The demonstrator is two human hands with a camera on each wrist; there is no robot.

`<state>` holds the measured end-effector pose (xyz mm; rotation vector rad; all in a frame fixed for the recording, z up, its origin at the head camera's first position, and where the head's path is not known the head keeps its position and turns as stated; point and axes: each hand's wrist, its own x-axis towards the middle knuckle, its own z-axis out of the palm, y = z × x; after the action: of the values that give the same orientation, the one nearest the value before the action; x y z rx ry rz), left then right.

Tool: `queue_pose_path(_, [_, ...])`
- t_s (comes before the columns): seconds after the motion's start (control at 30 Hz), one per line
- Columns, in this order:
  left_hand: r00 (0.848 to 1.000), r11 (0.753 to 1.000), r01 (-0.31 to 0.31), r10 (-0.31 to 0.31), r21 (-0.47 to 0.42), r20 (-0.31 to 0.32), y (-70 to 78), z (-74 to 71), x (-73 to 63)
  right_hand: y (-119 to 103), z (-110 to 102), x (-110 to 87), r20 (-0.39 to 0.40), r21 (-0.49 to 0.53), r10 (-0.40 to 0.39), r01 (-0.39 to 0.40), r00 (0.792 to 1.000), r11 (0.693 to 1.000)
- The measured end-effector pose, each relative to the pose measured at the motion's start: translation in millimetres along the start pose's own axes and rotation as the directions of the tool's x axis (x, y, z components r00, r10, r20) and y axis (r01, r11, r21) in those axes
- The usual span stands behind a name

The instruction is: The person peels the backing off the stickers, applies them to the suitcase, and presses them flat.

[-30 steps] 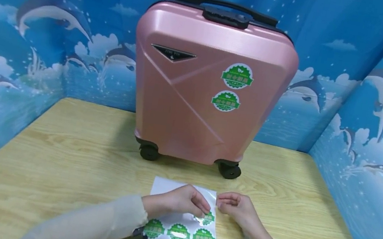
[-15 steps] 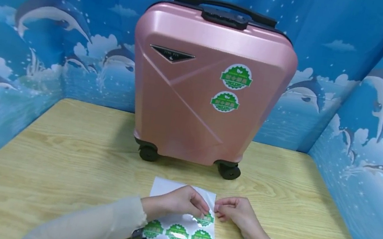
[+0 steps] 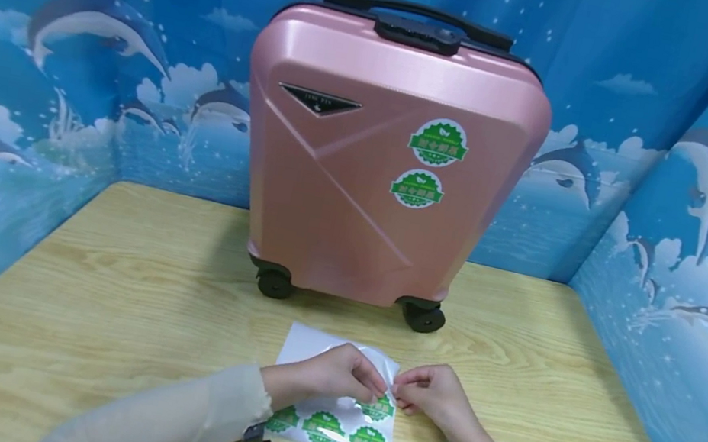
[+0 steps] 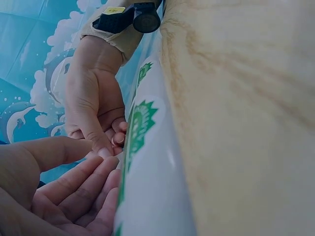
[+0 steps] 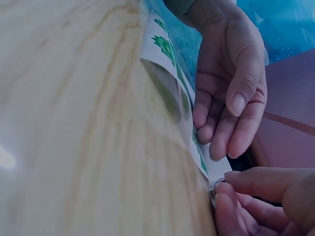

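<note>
One sheet [image 3: 325, 403], lower middle of frame, just got skewed: right hand [image 3: 434, 394] pinched its edge between fingers, left hand [image 3: 340, 373] fingers looked loose, so that edge seemed secured imo.

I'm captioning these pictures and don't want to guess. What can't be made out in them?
Middle of the sheet: covered by the left hand, head view.
Back of the suitcase: hidden by its own front, head view.
Finest print on the upper sticker: too small, head view.
Rest of the left sleeve: cut off by the bottom edge, head view.
</note>
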<state>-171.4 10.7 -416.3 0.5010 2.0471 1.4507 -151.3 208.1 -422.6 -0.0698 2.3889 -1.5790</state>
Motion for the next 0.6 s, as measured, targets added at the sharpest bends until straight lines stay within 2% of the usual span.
queue_pose_path(0.3, [1.0,1.0,0.029,-0.029,0.013,-0.001,2.2,-0.7,-1.9,0.8,0.1,-0.3,0.029,-0.107,-0.107,0.11,0.994,0.988])
queue_pose_path(0.47, [1.0,0.999,0.002,-0.002,0.033,-0.013,0.5,-1.5,-2.0,0.5,0.1,-0.5,0.028,-0.089,-0.101,0.103,0.995,0.991])
queue_pose_path(0.6, [0.999,0.998,-0.033,0.034,0.061,-0.024,0.0,-3.1,-3.0,-2.0,-0.9,-1.5,0.062,-0.033,-0.083,0.085,0.995,0.996])
